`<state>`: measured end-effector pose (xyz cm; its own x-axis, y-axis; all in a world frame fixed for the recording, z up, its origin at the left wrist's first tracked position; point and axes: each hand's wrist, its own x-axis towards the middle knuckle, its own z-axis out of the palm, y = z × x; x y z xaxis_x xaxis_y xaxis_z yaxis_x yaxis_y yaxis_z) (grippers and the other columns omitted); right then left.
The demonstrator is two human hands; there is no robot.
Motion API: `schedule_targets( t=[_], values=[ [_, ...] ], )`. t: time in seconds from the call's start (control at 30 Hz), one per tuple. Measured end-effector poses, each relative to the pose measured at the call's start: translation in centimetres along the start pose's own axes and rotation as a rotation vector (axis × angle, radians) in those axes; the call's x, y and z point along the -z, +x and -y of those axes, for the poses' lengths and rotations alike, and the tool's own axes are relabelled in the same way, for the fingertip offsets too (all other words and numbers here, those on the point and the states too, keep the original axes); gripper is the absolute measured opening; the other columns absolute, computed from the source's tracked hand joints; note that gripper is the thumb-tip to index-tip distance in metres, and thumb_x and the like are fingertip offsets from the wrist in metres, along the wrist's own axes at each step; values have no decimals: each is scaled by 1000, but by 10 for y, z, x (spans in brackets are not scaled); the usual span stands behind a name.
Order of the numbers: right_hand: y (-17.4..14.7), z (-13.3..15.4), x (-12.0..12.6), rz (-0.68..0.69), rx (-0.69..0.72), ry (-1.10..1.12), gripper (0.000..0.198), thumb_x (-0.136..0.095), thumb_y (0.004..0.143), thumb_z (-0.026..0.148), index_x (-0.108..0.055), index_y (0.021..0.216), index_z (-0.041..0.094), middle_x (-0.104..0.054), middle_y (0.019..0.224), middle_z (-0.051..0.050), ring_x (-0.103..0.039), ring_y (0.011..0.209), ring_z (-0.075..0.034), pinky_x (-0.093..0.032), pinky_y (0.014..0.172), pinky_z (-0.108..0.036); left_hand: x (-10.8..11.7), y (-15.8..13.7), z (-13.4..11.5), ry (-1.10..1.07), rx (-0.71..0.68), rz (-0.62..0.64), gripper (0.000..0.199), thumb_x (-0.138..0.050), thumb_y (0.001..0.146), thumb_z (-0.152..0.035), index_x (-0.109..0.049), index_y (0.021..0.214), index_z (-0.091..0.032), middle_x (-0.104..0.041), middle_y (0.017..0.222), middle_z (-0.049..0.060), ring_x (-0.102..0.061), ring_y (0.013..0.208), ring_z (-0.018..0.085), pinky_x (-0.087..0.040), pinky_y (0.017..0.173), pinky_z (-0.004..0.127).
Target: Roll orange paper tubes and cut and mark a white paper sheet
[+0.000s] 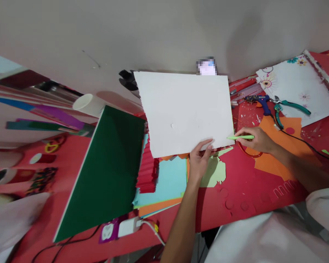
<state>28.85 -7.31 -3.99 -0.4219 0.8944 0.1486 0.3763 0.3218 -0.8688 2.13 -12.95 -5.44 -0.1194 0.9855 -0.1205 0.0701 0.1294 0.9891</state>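
Note:
A large white board (186, 109) is tilted up over a pile of coloured paper, its left edge uneven. My left hand (199, 160) holds the board at its lower edge, with thumb and forefinger over the front; the other fingers are hidden. My right hand (256, 140) is closed around a light green pen (244, 137), whose tip meets the board near its lower right corner. Just under my right hand, the orange-red loop of a scissors-like handle (252, 154) shows in part. Light green paper with a cut edge (216, 171) lies below the board.
A dark green board (106, 171) leans at the left beside folded red paper (148, 171) and light blue sheets (171, 179). A glue gun (261, 103), green-handled pliers (293, 106) and orange paper (274, 160) lie at right. A white charger (128, 226) sits at the front edge.

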Motion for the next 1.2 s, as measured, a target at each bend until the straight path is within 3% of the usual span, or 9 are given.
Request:
schedule_targets(
  t=[0.23, 0.47, 0.93, 1.2],
  values=[
    [1, 1, 2, -25, 15, -4, 23, -65, 99, 37, -75, 111, 21, -80, 95, -4, -67, 76, -16, -46, 69, -28, 1, 0, 2, 2, -1, 1, 50, -81, 87, -58, -80, 120, -21, -82, 96, 8, -80, 84, 23, -66, 84, 37],
    [0, 1, 2, -7, -16, 8, 20, -67, 96, 37, -76, 104, 21, -78, 87, -2, -64, 70, -15, -43, 65, -27, 0, 0, -1, 8, -4, -1, 49, -81, 87, -58, -80, 119, -21, -82, 97, 9, -80, 86, 23, -66, 84, 36],
    [6, 8, 4, -61, 17, -11, 18, -65, 99, 36, -72, 109, 22, -80, 106, -6, -72, 90, -20, -50, 79, -31, 1, 0, 2, -2, 16, 3, 51, -82, 87, -57, -79, 122, -20, -82, 89, 7, -80, 81, 22, -66, 84, 35],
    [5, 5, 4, -25, -34, 11, 21, -66, 98, 40, -73, 106, 22, -78, 92, -4, -67, 77, -18, -47, 69, -29, 2, 0, 3, 3, 12, 6, 51, -81, 88, -58, -79, 123, -21, -82, 92, 8, -80, 82, 22, -66, 84, 36]
  ],
)
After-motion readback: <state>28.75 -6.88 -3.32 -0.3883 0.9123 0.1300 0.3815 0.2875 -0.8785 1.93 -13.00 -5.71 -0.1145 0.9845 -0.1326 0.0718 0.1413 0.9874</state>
